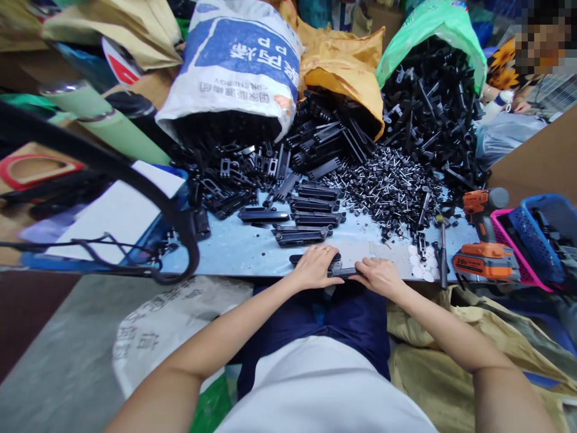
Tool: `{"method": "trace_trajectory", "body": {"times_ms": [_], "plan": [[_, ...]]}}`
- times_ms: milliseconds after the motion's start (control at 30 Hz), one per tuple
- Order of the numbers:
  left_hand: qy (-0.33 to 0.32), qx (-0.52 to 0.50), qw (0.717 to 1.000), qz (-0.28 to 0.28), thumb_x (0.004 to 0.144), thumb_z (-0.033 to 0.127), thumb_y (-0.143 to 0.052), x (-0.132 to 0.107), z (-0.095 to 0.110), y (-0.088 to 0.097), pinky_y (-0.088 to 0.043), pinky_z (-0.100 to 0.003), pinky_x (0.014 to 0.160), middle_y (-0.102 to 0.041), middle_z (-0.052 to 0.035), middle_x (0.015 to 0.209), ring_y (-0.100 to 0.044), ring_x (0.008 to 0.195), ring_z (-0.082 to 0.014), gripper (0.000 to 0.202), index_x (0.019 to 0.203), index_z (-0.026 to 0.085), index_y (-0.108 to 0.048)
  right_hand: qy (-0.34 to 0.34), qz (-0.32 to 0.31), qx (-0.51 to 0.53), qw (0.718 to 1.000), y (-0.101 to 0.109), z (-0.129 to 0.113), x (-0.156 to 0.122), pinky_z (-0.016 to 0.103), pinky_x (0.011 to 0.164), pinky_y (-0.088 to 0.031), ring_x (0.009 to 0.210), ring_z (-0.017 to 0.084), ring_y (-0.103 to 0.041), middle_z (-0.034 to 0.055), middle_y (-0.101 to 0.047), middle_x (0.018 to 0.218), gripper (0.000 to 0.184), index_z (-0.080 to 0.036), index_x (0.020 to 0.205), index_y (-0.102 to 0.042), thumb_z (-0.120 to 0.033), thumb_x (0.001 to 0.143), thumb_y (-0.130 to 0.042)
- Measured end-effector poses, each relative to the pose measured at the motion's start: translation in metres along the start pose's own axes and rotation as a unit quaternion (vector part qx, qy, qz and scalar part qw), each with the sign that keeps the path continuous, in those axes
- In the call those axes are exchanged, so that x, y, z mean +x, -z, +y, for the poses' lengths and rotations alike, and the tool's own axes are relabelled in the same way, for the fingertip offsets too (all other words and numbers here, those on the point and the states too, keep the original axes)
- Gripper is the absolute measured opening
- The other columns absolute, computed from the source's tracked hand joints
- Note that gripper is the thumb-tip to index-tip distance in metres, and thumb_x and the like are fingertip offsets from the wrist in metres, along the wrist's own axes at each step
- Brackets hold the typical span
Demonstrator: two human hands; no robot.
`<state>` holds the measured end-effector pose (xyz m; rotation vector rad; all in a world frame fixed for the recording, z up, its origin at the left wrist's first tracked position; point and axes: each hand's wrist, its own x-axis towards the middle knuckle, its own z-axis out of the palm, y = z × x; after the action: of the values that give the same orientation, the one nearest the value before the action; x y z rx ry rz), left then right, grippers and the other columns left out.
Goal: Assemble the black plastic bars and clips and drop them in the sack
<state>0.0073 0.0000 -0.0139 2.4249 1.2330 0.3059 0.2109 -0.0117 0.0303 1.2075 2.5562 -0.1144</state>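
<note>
At the table's front edge my left hand (317, 266) is closed over a black plastic part (341, 272). My right hand (377, 276) grips the right end of that same part, its fingers curled. Another dark piece (295, 259) pokes out to the left of my left hand; whether it joins the held part is hidden. Just beyond my hands lie several long black assembled parts (303, 234) in a stack of rows. One more black part (263, 215) rests left of them.
Loose black pieces spill from a white sack (234, 54), a yellow sack (342, 72) and a green sack (433, 30). Small pins (387, 180) form a heap. At right are a hammer (443, 252), an orange cordless drill (487, 240) and a blue basket (541, 234). A black curved arm (135, 174) crosses the left.
</note>
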Motion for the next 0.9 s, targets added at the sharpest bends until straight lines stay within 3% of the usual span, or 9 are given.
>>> {"method": "trace_trajectory", "body": {"times_ms": [200,300,500,733,800,900], "plan": [[-0.001,-0.016,0.994,0.111,0.071,0.055,-0.058,-0.008,-0.005,-0.008,-0.044,-0.034,0.075,-0.054,-0.0109,0.095,-0.054,0.09,-0.0241,0.053,0.102,0.014,-0.045,0.001,0.079,-0.057,0.995,0.01,-0.01,0.0,0.031,0.057,-0.018,0.072,0.017,-0.051,0.0075,-0.057,0.078,0.031,-0.017,0.092,-0.058,-0.039,0.092,-0.036],[-0.008,-0.021,0.991,0.132,0.068,0.051,-0.062,-0.009,-0.008,-0.009,-0.045,-0.034,0.075,-0.054,-0.0113,0.096,-0.055,0.091,-0.0241,0.055,0.103,0.013,-0.044,0.016,0.095,-0.074,0.993,0.013,-0.012,0.0,0.032,0.057,-0.017,0.071,0.017,-0.05,0.0076,-0.057,0.077,0.028,-0.016,0.093,-0.058,-0.035,0.092,-0.037],[0.025,-0.03,0.992,0.123,0.069,0.042,-0.063,-0.007,-0.003,-0.008,-0.045,-0.031,0.07,-0.055,-0.0077,0.09,-0.056,0.086,-0.0217,0.041,0.095,0.015,-0.047,0.035,0.118,-0.089,0.988,0.016,-0.004,0.006,0.032,0.058,-0.016,0.07,0.017,-0.048,0.0082,-0.056,0.075,0.034,-0.015,0.094,-0.058,-0.035,0.094,-0.031],[-0.007,-0.027,0.99,0.139,0.073,0.047,-0.058,-0.009,-0.004,-0.012,-0.044,-0.028,0.066,-0.056,-0.0061,0.083,-0.058,0.079,-0.0195,0.037,0.089,0.015,-0.05,0.042,0.099,-0.083,0.991,0.022,-0.002,0.008,0.031,0.06,-0.018,0.073,0.018,-0.048,0.009,-0.057,0.078,0.034,-0.016,0.095,-0.057,-0.038,0.094,-0.032],[-0.015,-0.026,0.993,0.118,0.074,0.05,-0.057,-0.009,-0.004,-0.01,-0.044,-0.028,0.065,-0.056,-0.0053,0.08,-0.057,0.076,-0.0189,0.038,0.087,0.015,-0.05,0.05,0.086,-0.076,0.992,0.02,0.0,0.007,0.031,0.06,-0.019,0.073,0.017,-0.049,0.0086,-0.057,0.077,0.034,-0.015,0.095,-0.058,-0.04,0.093,-0.034],[-0.008,-0.013,0.999,0.043,0.074,0.05,-0.058,-0.005,0.003,-0.005,-0.044,-0.029,0.064,-0.056,-0.0059,0.081,-0.057,0.075,-0.0199,0.04,0.087,0.014,-0.051,0.058,0.057,-0.049,0.996,0.008,0.008,0.005,0.03,0.061,-0.021,0.071,0.016,-0.05,0.0074,-0.058,0.076,0.037,-0.015,0.091,-0.059,-0.044,0.092,-0.035]]}}
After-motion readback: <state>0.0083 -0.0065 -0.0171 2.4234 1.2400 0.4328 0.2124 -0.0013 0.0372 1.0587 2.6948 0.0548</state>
